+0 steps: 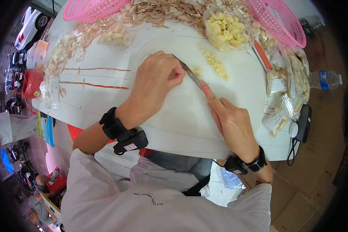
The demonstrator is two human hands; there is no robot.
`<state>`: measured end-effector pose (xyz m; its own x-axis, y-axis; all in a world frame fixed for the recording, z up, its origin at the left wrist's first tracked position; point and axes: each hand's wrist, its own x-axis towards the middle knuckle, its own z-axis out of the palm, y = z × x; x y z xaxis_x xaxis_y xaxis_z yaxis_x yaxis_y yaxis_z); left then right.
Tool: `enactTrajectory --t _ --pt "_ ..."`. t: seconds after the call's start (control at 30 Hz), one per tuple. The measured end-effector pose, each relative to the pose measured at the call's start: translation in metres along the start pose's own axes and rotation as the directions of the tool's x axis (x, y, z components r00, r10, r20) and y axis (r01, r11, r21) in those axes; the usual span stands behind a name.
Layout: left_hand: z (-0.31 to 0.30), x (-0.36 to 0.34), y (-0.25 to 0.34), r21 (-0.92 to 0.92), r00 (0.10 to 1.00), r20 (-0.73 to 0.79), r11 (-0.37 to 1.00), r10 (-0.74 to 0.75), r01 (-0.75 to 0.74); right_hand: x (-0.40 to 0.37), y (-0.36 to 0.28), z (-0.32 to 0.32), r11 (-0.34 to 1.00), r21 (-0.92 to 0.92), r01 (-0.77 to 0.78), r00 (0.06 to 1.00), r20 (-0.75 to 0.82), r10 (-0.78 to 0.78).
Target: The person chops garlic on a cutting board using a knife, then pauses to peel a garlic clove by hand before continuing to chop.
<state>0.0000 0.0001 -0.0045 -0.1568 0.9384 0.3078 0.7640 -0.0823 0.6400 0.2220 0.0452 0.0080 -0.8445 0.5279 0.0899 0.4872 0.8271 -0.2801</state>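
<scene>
A knife [186,70] slants across the white cutting board [174,116], its tip pointing up and to the left. My right hand [232,121] grips it, index finger stretched along the top of the blade; the handle is hidden under the palm. Curled beside the blade is my left hand [156,79], fingers bent and pressed together; what they hold, if anything, is hidden. On the blade's far side lies a small bit of cut garlic [197,70]. Farther right, a strip of chopped garlic [215,66] runs over the board. A clear container of peeled garlic cloves [226,29] stands behind it.
Garlic skins [154,13] are heaped along the far edge. Pink baskets [284,25] [92,9] sit at both back corners. Bags of garlic [294,73], an orange-red strip [262,56] and a water bottle [324,80] are at the right. A clear bag of cloves [115,36] lies left.
</scene>
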Motion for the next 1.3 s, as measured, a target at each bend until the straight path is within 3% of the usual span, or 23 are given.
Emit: enactTrajectory --t 0.4,0.8,1.1,1.3 --pt "-0.0022 0.0004 0.0009 0.007 1.000 0.031 1.000 -0.002 0.002 -0.0003 0.0033 0.0006 0.993 0.114 0.000 0.999 -0.044 0.005" --pt "-0.0021 0.0001 0.0011 -0.006 1.000 0.021 1.000 0.013 -0.012 0.0013 0.0046 -0.0002 0.994 0.105 0.020 0.999 -0.038 -0.016" --pt "-0.0024 0.0007 0.0011 -0.005 1.000 0.029 1.000 0.010 -0.009 0.0011 0.0010 -0.0024 1.000 -0.002 -0.011 1.000 0.011 0.011" --pt "-0.0015 0.0006 -0.0004 0.002 1.000 0.016 1.000 0.002 -0.002 -0.0011 0.0065 0.0014 0.990 0.138 -0.016 0.998 -0.059 0.024"
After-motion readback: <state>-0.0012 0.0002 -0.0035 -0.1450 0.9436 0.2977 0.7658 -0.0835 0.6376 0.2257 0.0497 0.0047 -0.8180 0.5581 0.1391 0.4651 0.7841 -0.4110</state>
